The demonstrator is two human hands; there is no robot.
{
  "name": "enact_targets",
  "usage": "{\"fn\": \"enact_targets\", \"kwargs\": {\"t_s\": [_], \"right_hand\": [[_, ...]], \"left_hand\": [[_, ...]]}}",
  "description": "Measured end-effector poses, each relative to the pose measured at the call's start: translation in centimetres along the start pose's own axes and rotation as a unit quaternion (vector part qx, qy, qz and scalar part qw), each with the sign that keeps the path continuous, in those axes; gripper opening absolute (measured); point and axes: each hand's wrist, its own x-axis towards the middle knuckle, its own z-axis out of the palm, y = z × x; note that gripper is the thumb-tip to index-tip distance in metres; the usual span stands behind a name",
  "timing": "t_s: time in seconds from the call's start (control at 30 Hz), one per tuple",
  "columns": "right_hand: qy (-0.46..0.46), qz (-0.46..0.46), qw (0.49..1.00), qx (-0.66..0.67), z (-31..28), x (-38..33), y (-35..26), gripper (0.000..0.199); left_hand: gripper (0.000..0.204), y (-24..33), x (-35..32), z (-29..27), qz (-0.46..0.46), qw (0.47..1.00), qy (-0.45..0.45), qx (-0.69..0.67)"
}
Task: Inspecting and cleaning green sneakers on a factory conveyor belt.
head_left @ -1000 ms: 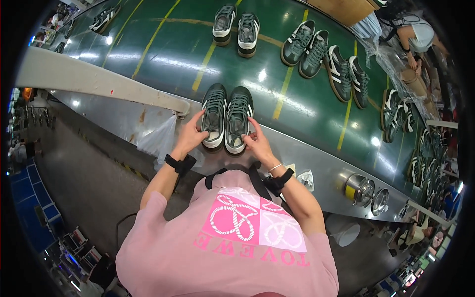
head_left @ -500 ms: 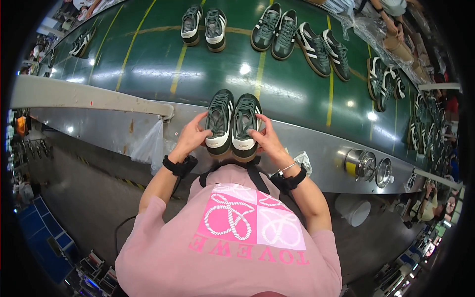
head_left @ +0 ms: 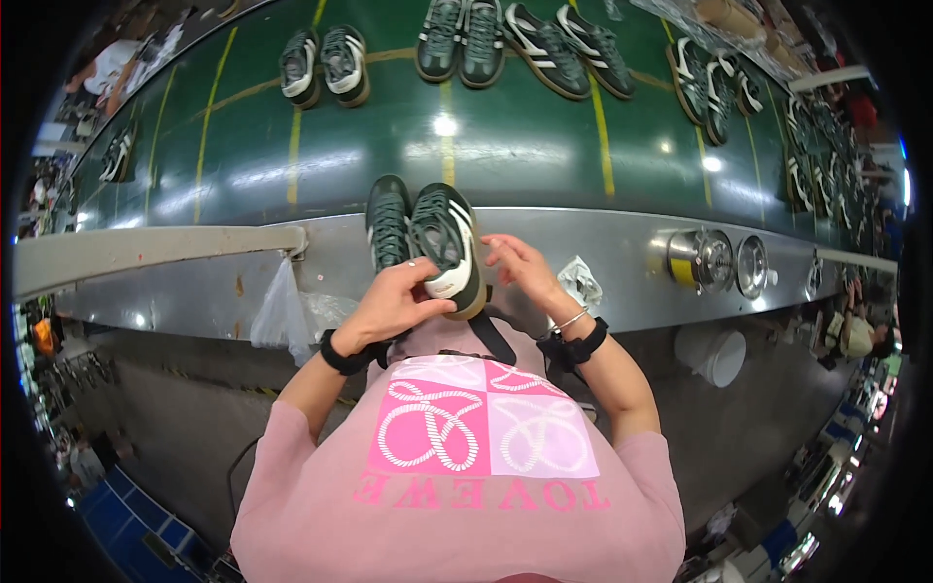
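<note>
A pair of dark green sneakers with white stripes and gum soles is just in front of me, over the metal ledge at the belt's near edge. My left hand [head_left: 397,299] grips the heel of the right sneaker [head_left: 449,243], fingers on its collar and thumb low on the back. The left sneaker [head_left: 389,222] is beside it, its heel hidden behind that hand. To the right of the pair is my right hand [head_left: 525,269], loosely open with bent fingers, holding nothing. Its fingertips are close to the right sneaker's outer side; contact is unclear.
More green sneakers [head_left: 462,44] stand on the green belt [head_left: 369,136]. A beige rail [head_left: 165,255] and a hanging plastic bag [head_left: 280,309] are at left. On the ledge [head_left: 603,243] are crumpled plastic [head_left: 580,280] and a metal pot [head_left: 702,260]; a white bucket [head_left: 712,352] stands below.
My right hand has let go of the right sneaker and drawn aside. My left hand has shifted from the left sneaker to the right one's heel. Sneakers on the belt have moved left.
</note>
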Motion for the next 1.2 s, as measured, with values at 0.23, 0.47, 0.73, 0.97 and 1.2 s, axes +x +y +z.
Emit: {"fn": "enact_targets", "kwargs": {"t_s": [0.23,0.47,0.73,0.97,1.2], "right_hand": [[0.353,-0.15,0.806,-0.451,-8.5,-4.5,9.5,0.046],[0.398,-0.177,0.79,-0.431,-9.2,-4.4,13.5,0.038],[0.242,-0.233,0.928,-0.16,-5.6,-4.4,5.4,0.023],[-0.037,-0.362,0.926,-0.104,1.4,-7.4,-4.9,0.03],[-0.056,-0.472,0.854,-0.214,4.4,-7.9,-6.8,0.028]], "left_hand": [[0.034,2.6,-1.5,-2.2,-0.023,0.996,-0.062,-0.068],[0.034,3.8,-2.0,-0.8,-0.049,0.991,-0.116,-0.049],[0.035,4.6,-2.0,-0.8,-0.109,0.983,-0.126,-0.083],[0.045,4.4,-1.5,-0.4,-0.052,0.99,-0.119,-0.049],[0.043,3.6,-1.3,-0.1,0.012,0.992,-0.103,-0.067]]}}
